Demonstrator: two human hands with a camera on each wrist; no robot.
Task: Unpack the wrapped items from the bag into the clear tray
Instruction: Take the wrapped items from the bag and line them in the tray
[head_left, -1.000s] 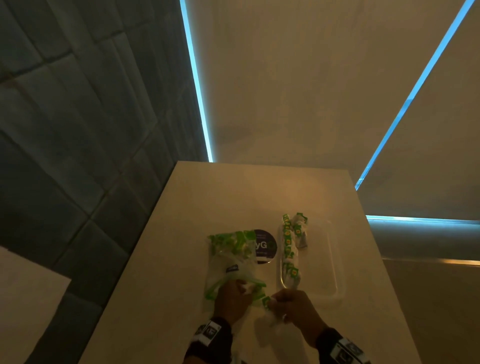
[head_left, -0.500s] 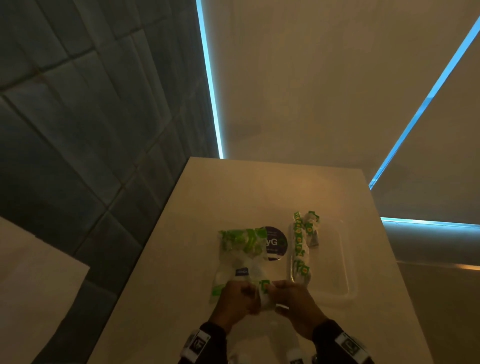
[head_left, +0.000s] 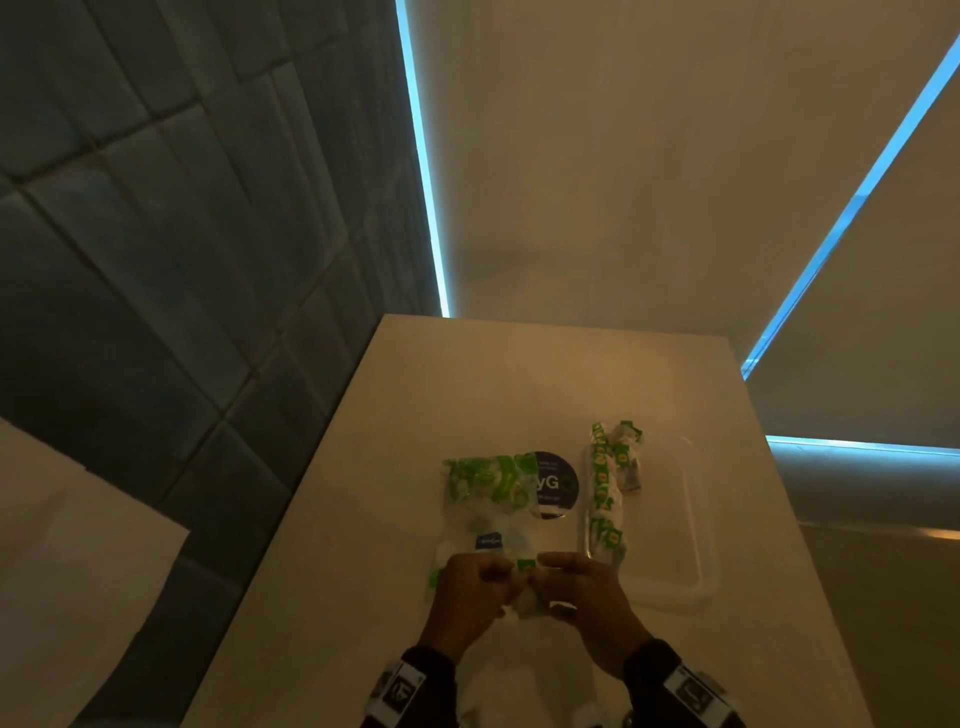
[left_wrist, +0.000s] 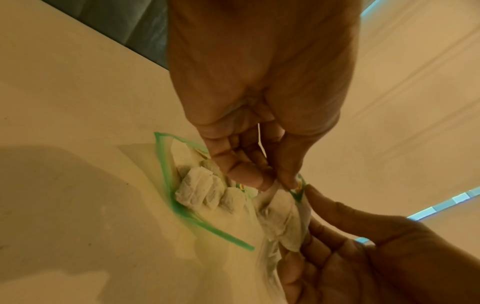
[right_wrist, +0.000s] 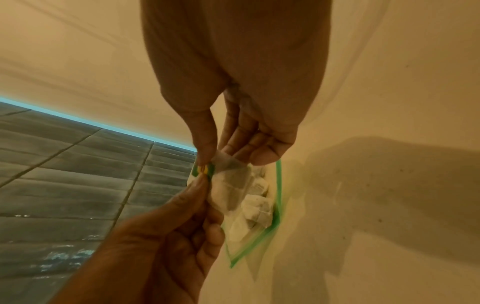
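A clear zip bag (head_left: 491, 499) with a green seal strip (left_wrist: 166, 174) lies on the table, with several white wrapped sachets (left_wrist: 200, 189) inside. At its near, open end my left hand (head_left: 493, 577) and right hand (head_left: 550, 571) meet. Both pinch one white wrapped item (right_wrist: 228, 185) with a green tag (right_wrist: 205, 170), half out of the bag. The left hand (left_wrist: 275, 181) pinches it between thumb and fingers; the right hand (right_wrist: 221, 158) does the same. The clear tray (head_left: 691, 561) sits to the right, with a line of green-tagged wrapped items (head_left: 605, 493) along its left side.
A round dark sticker or coaster (head_left: 558, 483) lies between bag and tray. The pale table (head_left: 467, 395) ends at a drop to a tiled floor (head_left: 156, 260) on the left. A wall with blue light strips (head_left: 421, 156) stands behind.
My hands have come together at the bag's near end, and both now pinch the same wrapped item. The head view has shifted slightly.
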